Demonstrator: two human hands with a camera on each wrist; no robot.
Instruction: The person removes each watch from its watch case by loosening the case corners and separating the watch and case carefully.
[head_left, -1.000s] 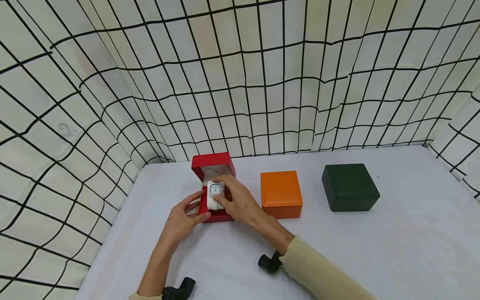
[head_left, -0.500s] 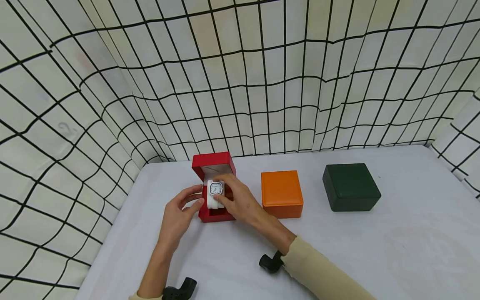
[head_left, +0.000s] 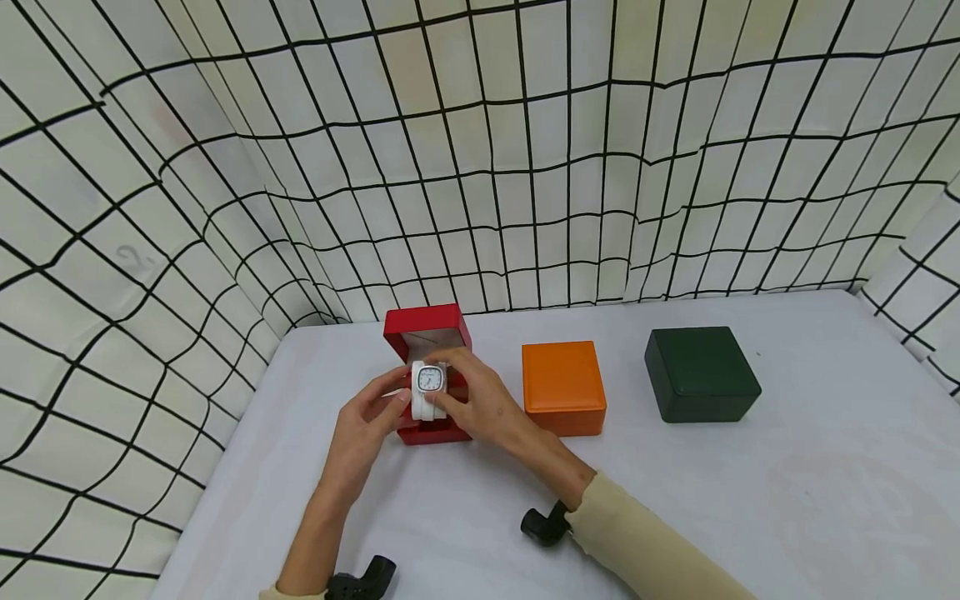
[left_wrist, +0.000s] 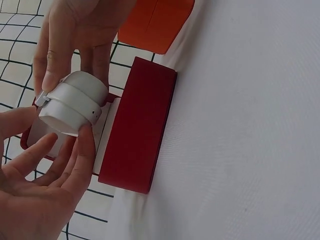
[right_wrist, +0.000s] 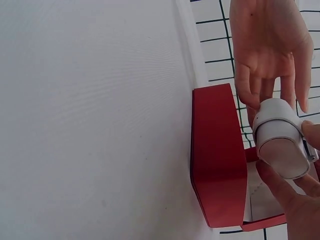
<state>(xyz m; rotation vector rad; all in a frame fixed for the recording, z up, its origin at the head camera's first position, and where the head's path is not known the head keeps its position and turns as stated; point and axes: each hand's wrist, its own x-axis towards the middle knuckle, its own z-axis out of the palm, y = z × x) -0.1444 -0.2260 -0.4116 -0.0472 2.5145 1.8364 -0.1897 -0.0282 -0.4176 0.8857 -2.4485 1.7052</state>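
Observation:
A white wristwatch [head_left: 430, 380] with a square face is wrapped round a white cushion, above an opened red watch box [head_left: 435, 435]. My right hand [head_left: 483, 402] grips it from the right, with thumb and fingers on opposite sides. From the left, my left hand [head_left: 362, 429] reaches in, and its fingertips pinch the near end of the watch. In the left wrist view, the strap's underside and cushion [left_wrist: 75, 104] show between both hands. The right wrist view shows the cushion's rounded end [right_wrist: 282, 155] beside the red box wall [right_wrist: 217, 155]. Part of the box's inside is hidden.
An orange box [head_left: 562, 387] stands shut to the right of the red one. Farther right sits a shut dark green box [head_left: 702, 375]. All rest on a white-covered table [head_left: 825, 500]. White walls with a black grid [head_left: 525, 167] enclose the back and left.
My left hand let go of the red box's left side, drew back a little, then moved in to the watch. The watch shifted slightly left; my right hand kept its grip.

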